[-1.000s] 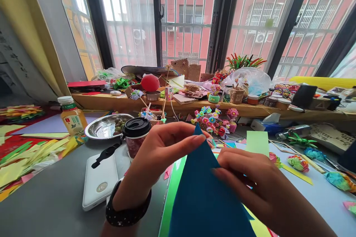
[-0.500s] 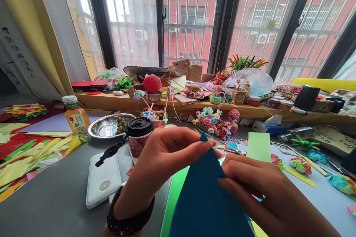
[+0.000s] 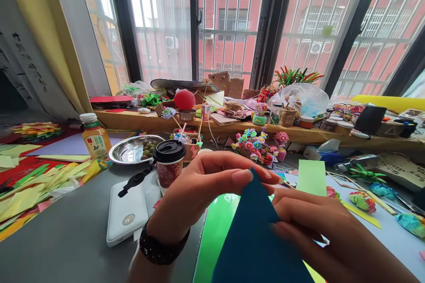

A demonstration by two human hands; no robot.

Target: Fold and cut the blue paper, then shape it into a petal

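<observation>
A sheet of blue paper (image 3: pixel 255 239), held up in front of me, narrows to a point at its top. Near that tip, my left hand (image 3: pixel 212 181) pinches the paper between thumb and fingers; a black dotted band circles the wrist. My right hand (image 3: pixel 308 221) grips the paper's right edge lower down, its thumb on the near face and its other fingers behind. Below the paper lies a bright green sheet or folder (image 3: pixel 215 225), partly covered by the hands and the blue paper.
Left of my hands are a white power bank (image 3: pixel 127 212), a lidded coffee cup (image 3: pixel 168 163), a metal plate (image 3: pixel 124 152) with green fruit and a juice bottle (image 3: pixel 96 139). Crocheted flowers (image 3: pixel 252 143) stand behind. Crumpled paper pieces (image 3: pixel 362 201) and a pale green sheet (image 3: pixel 312 177) lie right.
The left thumb has shifted off the paper's tip to its left side, so the tip shows sharper. Both hands and the paper sit slightly further right and lower in view.
</observation>
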